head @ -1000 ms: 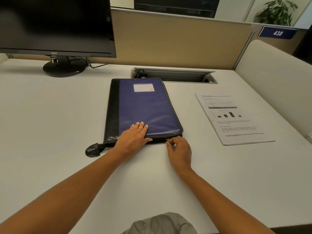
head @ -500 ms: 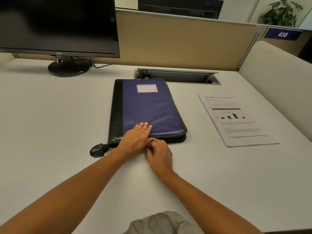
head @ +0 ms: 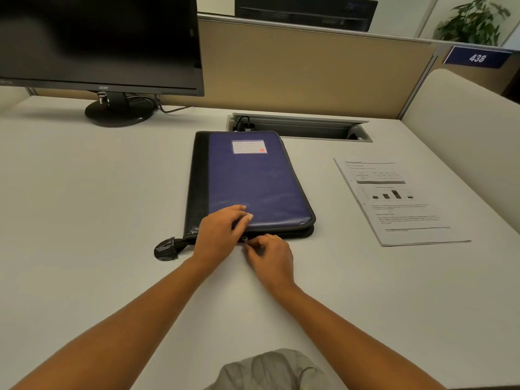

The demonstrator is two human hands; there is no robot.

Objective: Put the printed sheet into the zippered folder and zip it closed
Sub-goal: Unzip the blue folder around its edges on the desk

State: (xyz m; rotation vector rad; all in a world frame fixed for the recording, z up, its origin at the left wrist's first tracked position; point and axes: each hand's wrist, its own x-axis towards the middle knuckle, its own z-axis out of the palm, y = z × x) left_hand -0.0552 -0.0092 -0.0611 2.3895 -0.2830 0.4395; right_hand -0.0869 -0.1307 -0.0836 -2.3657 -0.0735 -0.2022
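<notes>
1. Here, a dark monitor (head: 95, 40) is seen at the far left of the white desk (head: 70, 192), standing on a round black base with a cable trailing behind it.
2. A small black tab (head: 166, 249) is seen lying on the desk, joined to the near left corner of the folder.
3. The folder (head: 253, 178), blue with a black spine along its left side and a white label near its far end, is laid flat in the middle of the desk, just in front of a cable slot (head: 301, 128).
4. The left hand (head: 222, 232) is laid palm down on the folder's near left part, fingers spread and pressed on the cover, with nothing gripped.
5. The right hand (head: 270, 254) is held just beside it at the folder's near edge, where the zip pull (head: 244, 240) is pinched between its fingertips.
6. To the right of the pull, the near edge of the folder is seen slightly parted.
7. The printed sheet (head: 399, 201), with a table and a bar chart, is left flat on the desk, well apart from the folder on the right and outside it.
8. A sign reading 438 (head: 477, 58) is fixed to the partition at the far right, below a plant (head: 472, 21).
</notes>
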